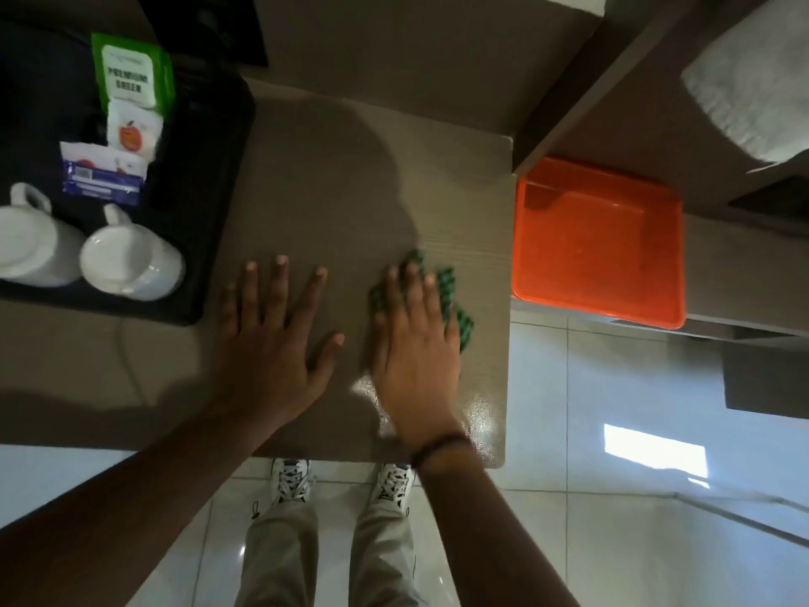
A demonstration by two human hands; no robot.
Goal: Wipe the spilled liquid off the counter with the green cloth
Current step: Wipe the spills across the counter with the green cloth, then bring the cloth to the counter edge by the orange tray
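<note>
Counter point(332, 177), brown, wood-grain. Green cloth point(442, 291): checked, crumpled, near the right edge, pinned flat under the right hand point(416, 343), whose fingers lie extended and slightly spread over it. Left hand point(276, 343): just beside, palm down on bare counter, fingers splayed wide, holding nothing. Wet sheen point(481, 414): by the near right corner. Black tray point(210, 203): left side, carrying two white cups point(131, 260) and sachets point(127, 124). Orange tray point(599, 243): beyond the right edge.
</note>
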